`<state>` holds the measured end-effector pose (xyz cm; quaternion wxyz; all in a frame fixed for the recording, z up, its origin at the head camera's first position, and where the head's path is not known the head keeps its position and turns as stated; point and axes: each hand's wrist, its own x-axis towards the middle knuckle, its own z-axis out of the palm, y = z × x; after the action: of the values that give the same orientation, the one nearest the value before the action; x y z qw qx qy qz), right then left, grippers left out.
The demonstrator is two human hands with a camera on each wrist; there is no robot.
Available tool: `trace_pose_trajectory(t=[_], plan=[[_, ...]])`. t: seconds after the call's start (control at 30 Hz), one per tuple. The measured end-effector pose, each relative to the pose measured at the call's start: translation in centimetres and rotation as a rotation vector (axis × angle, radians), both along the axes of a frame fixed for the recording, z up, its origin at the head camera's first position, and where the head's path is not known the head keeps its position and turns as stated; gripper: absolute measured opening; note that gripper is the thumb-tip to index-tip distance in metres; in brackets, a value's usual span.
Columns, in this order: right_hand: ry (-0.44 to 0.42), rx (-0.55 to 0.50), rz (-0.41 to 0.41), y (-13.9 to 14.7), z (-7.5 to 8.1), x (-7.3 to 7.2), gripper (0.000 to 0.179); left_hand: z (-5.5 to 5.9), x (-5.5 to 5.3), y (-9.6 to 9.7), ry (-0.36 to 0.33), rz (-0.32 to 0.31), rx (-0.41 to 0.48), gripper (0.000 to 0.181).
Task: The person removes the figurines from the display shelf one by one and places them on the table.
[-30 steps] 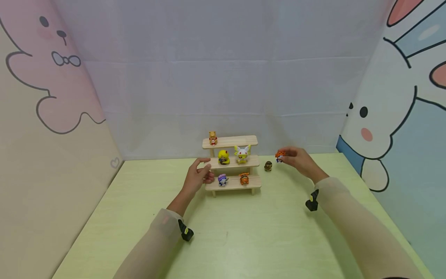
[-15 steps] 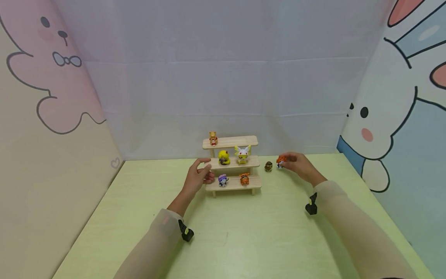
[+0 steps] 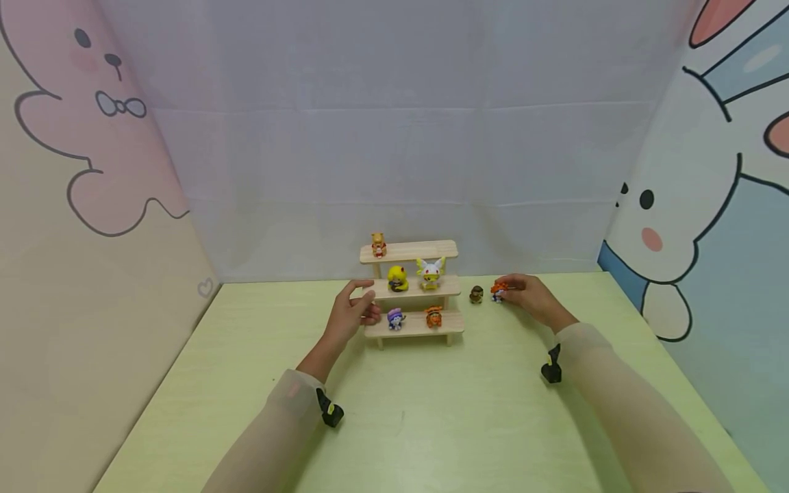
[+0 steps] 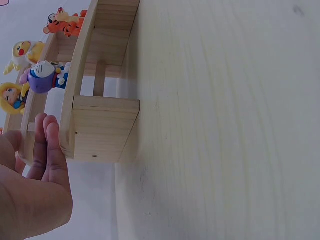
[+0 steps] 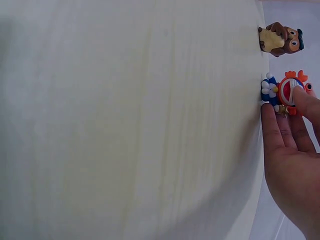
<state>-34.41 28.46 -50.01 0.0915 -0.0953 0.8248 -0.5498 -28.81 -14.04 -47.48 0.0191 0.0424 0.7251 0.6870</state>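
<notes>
At the table's back, my right hand (image 3: 533, 298) pinches a small orange, white and blue figurine (image 5: 289, 94) between thumb and fingers. The figurine's base is right at the table surface, beside a brown owl figurine (image 5: 281, 39). My left hand (image 3: 346, 313) holds the left end of a three-tier wooden display shelf (image 3: 414, 330), thumb and fingers about the middle tier's end. On the bottom tier stand a purple-hatted figurine (image 4: 45, 76) and an orange tiger figurine (image 3: 433, 316). A yellow-haired figurine (image 3: 397, 279) and a white-eared yellow one (image 3: 430, 273) occupy the middle tier.
A bear figurine (image 3: 379, 244) stands at the left of the top tier. Behind the pale wooden table (image 3: 407, 424) hangs a white cloth (image 3: 401, 137). Cartoon-printed panels (image 3: 733, 226) close off both sides.
My right hand has lowered the orange and blue figurine down to the table, beside the owl figurine. My left hand has stayed on the display shelf.
</notes>
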Motion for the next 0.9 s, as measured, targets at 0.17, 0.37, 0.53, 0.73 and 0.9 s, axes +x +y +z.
trace_pose_trajectory(t=[0.17, 0.37, 0.53, 0.73, 0.9], plan=[[-0.031, -0.015, 0.001, 0.0, 0.0, -0.1, 0.044, 0.2, 0.1, 0.0, 0.000, 0.004, -0.007, 0.036], [-0.042, -0.036, 0.013, 0.1, -0.1, -0.2, 0.044, 0.1, 0.1, 0.0, 0.001, 0.006, -0.012, 0.036], [-0.048, -0.036, 0.016, -0.1, 0.4, 0.3, 0.046, 0.1, 0.1, 0.0, -0.001, 0.011, -0.011, 0.035], [-0.038, -0.018, 0.022, 0.2, 0.8, 0.6, 0.050, 0.1, 0.2, 0.0, -0.003, 0.015, -0.011, 0.035], [-0.035, 0.005, 0.035, 0.4, 1.3, 0.7, 0.050, 0.1, 0.1, -0.1, 0.003, 0.004, -0.016, 0.036]])
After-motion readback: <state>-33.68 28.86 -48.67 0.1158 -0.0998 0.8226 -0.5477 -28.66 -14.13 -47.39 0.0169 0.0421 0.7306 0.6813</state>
